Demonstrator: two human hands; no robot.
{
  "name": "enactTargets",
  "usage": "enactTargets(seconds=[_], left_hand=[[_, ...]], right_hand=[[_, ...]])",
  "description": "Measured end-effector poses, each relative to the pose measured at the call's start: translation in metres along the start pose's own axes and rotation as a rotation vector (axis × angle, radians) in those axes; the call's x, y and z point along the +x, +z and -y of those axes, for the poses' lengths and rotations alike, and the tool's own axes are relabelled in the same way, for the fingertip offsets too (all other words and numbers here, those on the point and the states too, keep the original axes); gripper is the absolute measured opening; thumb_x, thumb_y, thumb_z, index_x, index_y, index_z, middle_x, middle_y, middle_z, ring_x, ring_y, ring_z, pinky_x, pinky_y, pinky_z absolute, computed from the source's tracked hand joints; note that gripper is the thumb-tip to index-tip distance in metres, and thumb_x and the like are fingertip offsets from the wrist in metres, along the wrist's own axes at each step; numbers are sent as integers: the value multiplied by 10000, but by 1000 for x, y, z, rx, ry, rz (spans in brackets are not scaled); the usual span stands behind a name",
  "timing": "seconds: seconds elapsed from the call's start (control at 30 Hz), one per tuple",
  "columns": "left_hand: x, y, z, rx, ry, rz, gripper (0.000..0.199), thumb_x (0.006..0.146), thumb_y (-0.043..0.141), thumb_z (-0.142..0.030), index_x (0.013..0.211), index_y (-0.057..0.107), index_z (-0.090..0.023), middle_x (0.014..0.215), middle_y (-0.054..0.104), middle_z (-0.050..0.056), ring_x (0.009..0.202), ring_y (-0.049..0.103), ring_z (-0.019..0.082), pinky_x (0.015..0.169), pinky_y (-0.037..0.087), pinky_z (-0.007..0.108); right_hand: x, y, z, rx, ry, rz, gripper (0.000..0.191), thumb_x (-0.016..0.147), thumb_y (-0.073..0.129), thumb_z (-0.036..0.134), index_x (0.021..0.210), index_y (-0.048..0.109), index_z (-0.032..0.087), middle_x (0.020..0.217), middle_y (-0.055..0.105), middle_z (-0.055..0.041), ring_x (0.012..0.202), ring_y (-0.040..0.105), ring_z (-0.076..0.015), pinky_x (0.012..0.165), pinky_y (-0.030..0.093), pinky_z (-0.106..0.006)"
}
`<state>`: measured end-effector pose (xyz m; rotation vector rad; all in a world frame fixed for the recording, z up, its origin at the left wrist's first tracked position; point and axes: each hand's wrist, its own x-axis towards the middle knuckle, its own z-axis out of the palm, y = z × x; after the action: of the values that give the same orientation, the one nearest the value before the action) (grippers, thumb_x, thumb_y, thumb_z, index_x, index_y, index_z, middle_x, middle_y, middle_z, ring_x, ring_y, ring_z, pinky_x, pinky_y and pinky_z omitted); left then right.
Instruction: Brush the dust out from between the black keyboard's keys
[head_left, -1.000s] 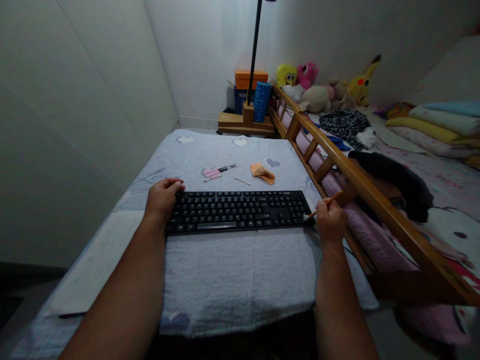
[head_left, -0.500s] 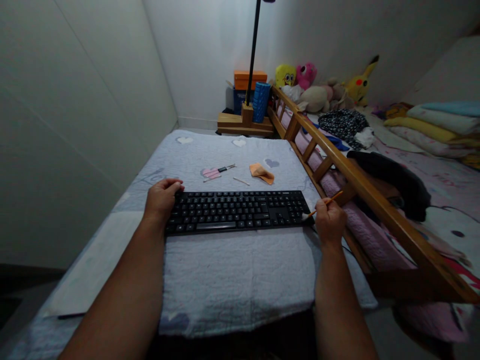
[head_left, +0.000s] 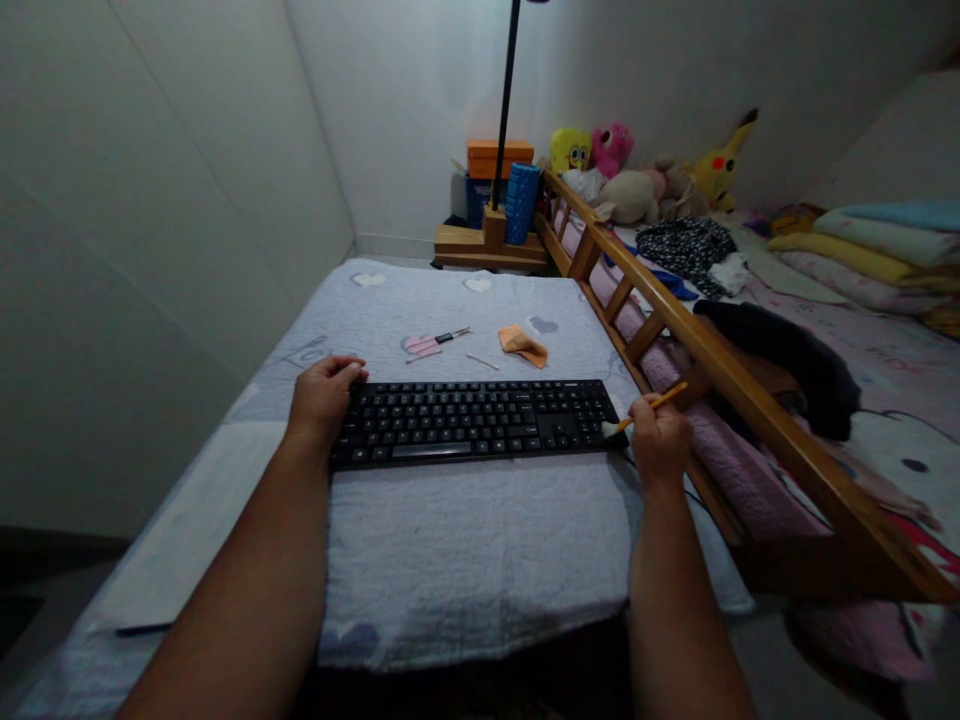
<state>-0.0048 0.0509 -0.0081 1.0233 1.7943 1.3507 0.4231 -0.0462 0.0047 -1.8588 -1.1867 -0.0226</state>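
Note:
A black keyboard (head_left: pixel 457 422) lies flat on the cloth-covered table, its long side across my view. My left hand (head_left: pixel 321 398) grips its left end, thumb near the top corner and fingers partly hidden. In my right hand (head_left: pixel 660 438) is a small paintbrush (head_left: pixel 651 404) with an orange handle. Its pale bristles touch the keys at the lower right, on the number pad. Beyond the keyboard lie an orange cloth (head_left: pixel 523 345), a white cotton swab (head_left: pixel 482 361) and a slim tool with a dark grip (head_left: pixel 453 336).
A patterned quilted cloth (head_left: pixel 480 550) covers the table. Along the right runs a wooden bed rail (head_left: pixel 675 310), close to my right hand. Behind it are plush toys (head_left: pixel 630 197) and folded bedding (head_left: pixel 862 250). A lamp pole (head_left: pixel 507 100) on a wooden base stands at the far end.
The brush tip has shifted very slightly left across the number-pad keys, and its handle has tilted a little. My left hand and the keyboard have stayed in place.

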Motion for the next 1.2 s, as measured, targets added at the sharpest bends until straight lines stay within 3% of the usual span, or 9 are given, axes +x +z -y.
enactTargets(seconds=[0.23, 0.43, 0.57, 0.73, 0.97, 1.07, 1.2], left_hand=[[1, 0, 3, -14, 7, 7, 193, 649, 679, -294, 812, 714, -196, 728, 685, 17, 715, 631, 191, 741, 522, 308], [2, -1, 5, -2, 11, 10, 217, 646, 682, -308, 824, 715, -190, 737, 688, 19, 713, 628, 187, 739, 522, 306], [0, -1, 3, -10, 7, 15, 213, 641, 682, -304, 820, 713, -192, 733, 686, 19, 708, 625, 185, 726, 516, 303], [-3, 0, -2, -13, -4, 6, 208, 643, 679, -298, 814, 713, -186, 734, 687, 24, 698, 624, 188, 700, 513, 302], [-1, 0, 0, -29, -3, 13, 196, 637, 678, -294, 799, 708, -188, 721, 678, 19, 694, 625, 183, 709, 516, 300], [0, 0, 1, -41, -6, 8, 179, 636, 678, -282, 788, 709, -193, 707, 672, 17, 704, 632, 188, 726, 518, 303], [-1, 1, -1, -34, -4, 7, 179, 638, 672, -283, 787, 704, -188, 703, 669, 15, 696, 626, 185, 720, 513, 298]], right_hand=[[1, -1, -3, 133, 60, -77, 244, 769, 472, 382, 597, 553, 230, 580, 553, -17, 655, 565, -215, 667, 408, -333], [2, 10, -8, 380, 102, -37, 291, 862, 531, 463, 937, 628, 199, 752, 656, -8, 672, 623, -179, 696, 504, -316], [4, 18, -11, 340, 69, 25, 359, 897, 514, 515, 985, 628, 187, 842, 700, -54, 735, 664, -192, 755, 540, -349], [6, 21, -15, 226, 15, 65, 367, 891, 490, 535, 921, 619, 193, 802, 698, -67, 731, 659, -218, 758, 532, -376], [7, 11, -15, -34, 61, -38, 366, 854, 411, 512, 827, 611, 207, 740, 672, -99, 788, 647, -287, 805, 477, -410], [7, 10, -14, 4, 76, -63, 369, 865, 419, 527, 841, 605, 209, 735, 670, -87, 780, 648, -277, 800, 477, -396], [6, 15, -11, 171, 4, 8, 374, 903, 450, 546, 901, 603, 205, 779, 688, -66, 758, 653, -233, 778, 498, -367]])
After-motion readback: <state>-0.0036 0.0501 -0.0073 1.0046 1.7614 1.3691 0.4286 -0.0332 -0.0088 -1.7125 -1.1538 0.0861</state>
